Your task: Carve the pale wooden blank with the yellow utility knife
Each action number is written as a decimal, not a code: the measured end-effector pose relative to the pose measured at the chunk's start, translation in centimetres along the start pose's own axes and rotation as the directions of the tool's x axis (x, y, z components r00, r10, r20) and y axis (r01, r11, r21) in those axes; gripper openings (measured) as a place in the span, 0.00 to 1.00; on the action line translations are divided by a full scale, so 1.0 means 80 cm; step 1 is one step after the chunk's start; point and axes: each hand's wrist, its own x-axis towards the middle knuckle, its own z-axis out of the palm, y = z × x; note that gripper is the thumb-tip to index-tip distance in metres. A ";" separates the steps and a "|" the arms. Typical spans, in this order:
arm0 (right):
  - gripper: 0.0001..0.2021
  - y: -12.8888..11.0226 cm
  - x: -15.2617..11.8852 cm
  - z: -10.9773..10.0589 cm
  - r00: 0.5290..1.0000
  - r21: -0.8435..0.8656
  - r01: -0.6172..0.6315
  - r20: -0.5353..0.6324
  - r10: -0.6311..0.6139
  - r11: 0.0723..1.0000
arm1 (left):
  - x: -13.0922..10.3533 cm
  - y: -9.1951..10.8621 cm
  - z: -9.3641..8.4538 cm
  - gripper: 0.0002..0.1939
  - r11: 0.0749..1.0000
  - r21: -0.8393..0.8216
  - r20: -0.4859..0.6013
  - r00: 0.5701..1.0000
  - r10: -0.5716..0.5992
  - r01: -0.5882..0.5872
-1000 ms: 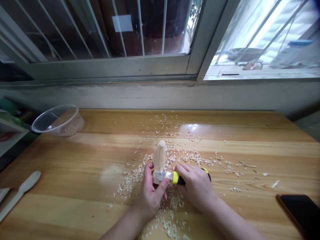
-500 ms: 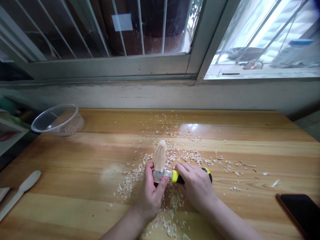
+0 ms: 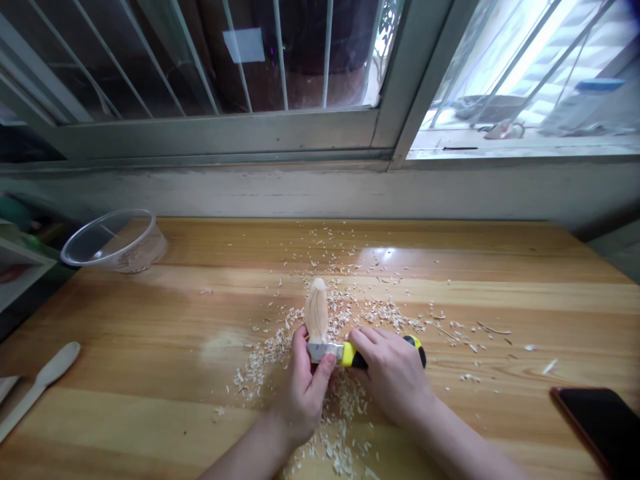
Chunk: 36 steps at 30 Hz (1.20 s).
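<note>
The left hand (image 3: 300, 400) had its fingers closed round the lower end of a carved wooden piece (image 3: 317, 310), above shavings (image 3: 340, 453) on the surface (image 3: 175, 347) — the right hand's (image 3: 395, 373) fingers clenched a yellow-and-black knife (image 3: 347, 355), blade across the wood.

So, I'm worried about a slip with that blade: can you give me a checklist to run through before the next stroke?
1. Wooden piece held by the left hand: ok, gripped near its lower end.
2. Knife held by the right hand: ok, fingers wrapped around the yellow-and-black handle.
3. Left thumb clear of the blade: not ok, it sits right by it.
4. Cutting edge facing away from that thumb: cannot tell, too small to see.
5. Table free of shavings around the hands: not ok, many scattered.
6. Phone away from the hands: ok, at the right side.
</note>
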 end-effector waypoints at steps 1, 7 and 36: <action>0.09 -0.001 0.000 0.000 1.000 -0.004 -0.005 -0.009 0.005 1.000 | 0.000 0.000 0.001 0.24 1.000 0.006 0.006 1.000 -0.016 0.016; 0.09 0.001 0.000 0.001 1.000 0.051 0.005 0.013 -0.006 0.999 | 0.000 0.001 0.001 0.24 1.000 -0.009 0.111 0.993 -0.026 0.027; 0.11 -0.001 -0.001 0.006 1.000 0.028 0.003 -0.025 -0.002 1.000 | -0.002 -0.007 0.004 0.23 0.999 0.036 -0.020 0.999 -0.037 0.038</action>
